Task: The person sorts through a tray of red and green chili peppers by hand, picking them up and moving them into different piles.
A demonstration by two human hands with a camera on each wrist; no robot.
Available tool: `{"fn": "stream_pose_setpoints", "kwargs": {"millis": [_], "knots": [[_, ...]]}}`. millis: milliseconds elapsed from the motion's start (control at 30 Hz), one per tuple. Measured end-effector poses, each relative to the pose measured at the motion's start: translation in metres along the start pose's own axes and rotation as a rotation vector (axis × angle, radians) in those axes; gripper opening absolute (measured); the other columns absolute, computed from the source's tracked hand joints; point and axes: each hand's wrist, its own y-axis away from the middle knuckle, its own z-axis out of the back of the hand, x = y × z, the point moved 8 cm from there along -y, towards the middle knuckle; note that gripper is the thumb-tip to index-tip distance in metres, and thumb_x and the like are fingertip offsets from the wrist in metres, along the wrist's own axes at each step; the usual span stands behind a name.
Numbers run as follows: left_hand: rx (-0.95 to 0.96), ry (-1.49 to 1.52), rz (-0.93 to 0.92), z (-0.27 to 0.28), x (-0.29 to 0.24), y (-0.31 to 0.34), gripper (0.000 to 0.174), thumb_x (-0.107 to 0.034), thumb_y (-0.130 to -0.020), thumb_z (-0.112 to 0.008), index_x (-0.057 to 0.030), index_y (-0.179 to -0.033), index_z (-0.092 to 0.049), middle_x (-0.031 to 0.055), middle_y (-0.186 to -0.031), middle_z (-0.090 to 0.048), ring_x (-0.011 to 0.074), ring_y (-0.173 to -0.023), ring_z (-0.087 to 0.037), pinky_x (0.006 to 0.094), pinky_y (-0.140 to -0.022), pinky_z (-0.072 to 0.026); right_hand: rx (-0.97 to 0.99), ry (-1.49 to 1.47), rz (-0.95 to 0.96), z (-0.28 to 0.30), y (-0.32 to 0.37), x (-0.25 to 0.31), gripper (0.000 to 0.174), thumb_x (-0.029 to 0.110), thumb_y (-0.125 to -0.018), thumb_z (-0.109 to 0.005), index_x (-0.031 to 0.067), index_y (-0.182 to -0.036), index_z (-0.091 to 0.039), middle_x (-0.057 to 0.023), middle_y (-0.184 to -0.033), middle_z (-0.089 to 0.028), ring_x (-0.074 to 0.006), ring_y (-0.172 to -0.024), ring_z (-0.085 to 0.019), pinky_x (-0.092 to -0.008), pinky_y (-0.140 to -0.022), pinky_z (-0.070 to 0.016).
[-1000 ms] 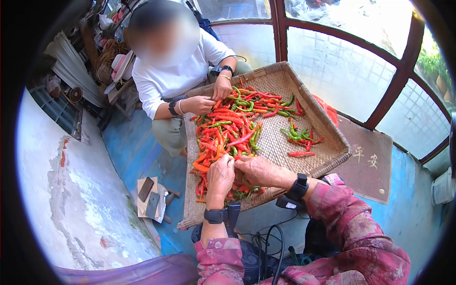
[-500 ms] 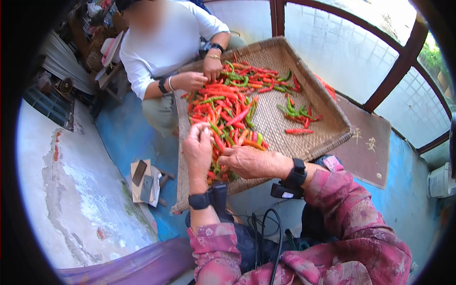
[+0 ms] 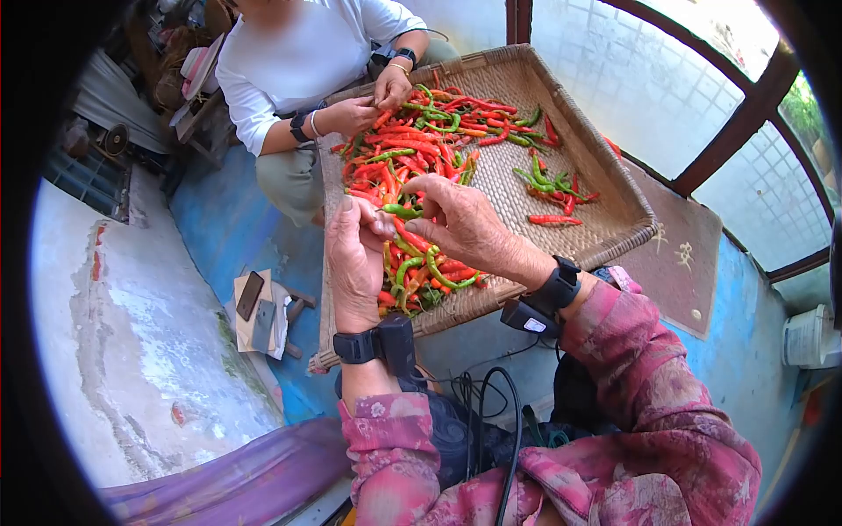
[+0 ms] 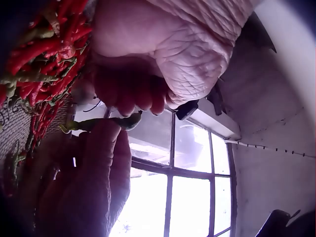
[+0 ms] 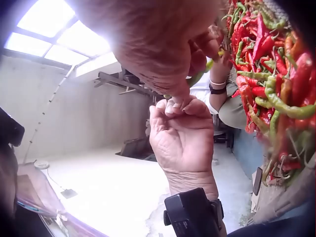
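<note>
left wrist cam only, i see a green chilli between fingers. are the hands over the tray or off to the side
Observer: Over it. In the head view, the left hand and right hand pinch the green chilli above the near end of the woven tray.
Operator: is the whole tray covered in chillies
Observer: No. The big heap of red and green ones fills its left side, and a smaller bunch lies apart on the right.
Operator: anyone else working it
Observer: Yes. A second person in a white shirt crouches at the far end, both hands in the heap.
</note>
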Motion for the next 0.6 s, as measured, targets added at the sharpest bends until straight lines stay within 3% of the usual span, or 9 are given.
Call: {"fn": "stream_pose_setpoints", "kwargs": {"millis": [167,267,300,367,400,433,500,567,600], "knots": [[0.088,-0.088,0.043,-0.013,0.012,0.001,0.030,-0.032,-0.094,-0.047,-0.0067,-0.079,-0.049,0.0022,-0.067,-0.044,0.0117,-0.064,-0.045,0.0255,-0.062,-0.0398,0.020,0.188,0.199,-0.001,0.000,-0.002,0.016,0.016,-0.079,-0.064,0.0024,-0.083,-0.057,-0.0124,-0.073,-0.055,-0.0305,-0.068,-0.057,-0.0395,-0.060,-0.0461],[-0.143,-0.184,0.018,-0.001,0.007,0.001,0.027,-0.029,-0.095,-0.048,-0.0045,-0.090,-0.058,0.0005,-0.068,-0.053,0.0076,-0.058,-0.049,0.0206,-0.056,-0.0416,0.102,0.536,-0.089,0.024,-0.011,-0.037,0.018,0.022,-0.081,-0.059,0.0045,-0.084,-0.058,-0.0139,-0.078,-0.058,-0.0323,-0.078,-0.060,-0.0416,-0.066,-0.0488],[-0.145,-0.185,0.025,0.004,0.012,0.001,0.027,-0.029,-0.095,-0.048,-0.0045,-0.090,-0.058,0.0005,-0.068,-0.053,0.0076,-0.058,-0.049,0.0206,-0.056,-0.0416,0.041,0.615,-0.075,0.038,-0.013,-0.046,0.018,0.022,-0.081,-0.058,0.0048,-0.084,-0.059,-0.0140,-0.081,-0.059,-0.0322,-0.080,-0.061,-0.0423,-0.068,-0.0494],[-0.011,-0.798,0.036,0.006,0.024,-0.003,0.024,-0.028,-0.092,-0.053,-0.0044,-0.089,-0.058,0.0012,-0.068,-0.055,0.0075,-0.061,-0.052,0.0235,-0.056,-0.0438,0.075,0.748,-0.212,0.062,-0.013,-0.063,0.016,0.019,-0.080,-0.059,0.0036,-0.083,-0.058,-0.0155,-0.086,-0.060,-0.0327,-0.082,-0.061,-0.0431,-0.070,-0.0490],[0.049,-1.082,0.006,0.002,0.025,-0.001,0.023,-0.026,-0.085,-0.060,-0.0045,-0.091,-0.058,0.0066,-0.070,-0.059,0.0161,-0.064,-0.059,0.0308,-0.060,-0.0471,0.099,0.833,-0.256,0.071,-0.011,-0.075,0.017,0.019,-0.078,-0.060,0.0036,-0.085,-0.058,-0.0157,-0.086,-0.060,-0.0329,-0.083,-0.061,-0.0432,-0.070,-0.0488],[0.050,-1.082,0.008,0.001,0.027,0.003,0.023,-0.026,-0.085,-0.060,-0.0045,-0.091,-0.058,0.0066,-0.070,-0.059,0.0161,-0.064,-0.059,0.0308,-0.060,-0.0471,0.124,0.918,-0.300,0.079,-0.009,-0.086,0.018,0.019,-0.077,-0.061,0.0036,-0.087,-0.059,-0.0159,-0.086,-0.060,-0.0331,-0.083,-0.061,-0.0433,-0.071,-0.0486],[0.269,-1.489,0.098,-0.012,0.048,0.011,0.026,-0.027,-0.079,-0.065,-0.0050,-0.091,-0.059,0.0128,-0.074,-0.062,0.0283,-0.069,-0.062,0.0387,-0.063,-0.0482,0.076,0.887,-0.261,0.087,-0.003,-0.088,0.021,0.019,-0.076,-0.062,0.0041,-0.090,-0.059,-0.0160,-0.086,-0.060,-0.0334,-0.084,-0.061,-0.0434,-0.071,-0.0484],[0.323,-1.715,-0.062,-0.021,0.057,0.016,0.027,-0.027,-0.076,-0.067,-0.0049,-0.088,-0.058,0.0165,-0.079,-0.063,0.0350,-0.075,-0.061,0.0425,-0.065,-0.0489,0.038,0.779,-0.241,0.088,-0.004,-0.074,0.027,0.020,-0.075,-0.064,0.0056,-0.098,-0.059,-0.0162,-0.088,-0.061,-0.0340,-0.083,-0.061,-0.0432,-0.072,-0.0482],[0.343,-1.767,0.007,-0.021,0.064,0.017,0.027,-0.028,-0.075,-0.067,-0.0045,-0.086,-0.058,0.0163,-0.079,-0.063,0.0335,-0.077,-0.062,0.0428,-0.067,-0.0495,0.059,0.747,-0.239,0.081,-0.003,-0.074,0.026,0.020,-0.076,-0.064,0.0059,-0.097,-0.059,-0.0162,-0.087,-0.061,-0.0338,-0.082,-0.061,-0.0433,-0.071,-0.0486]]}}
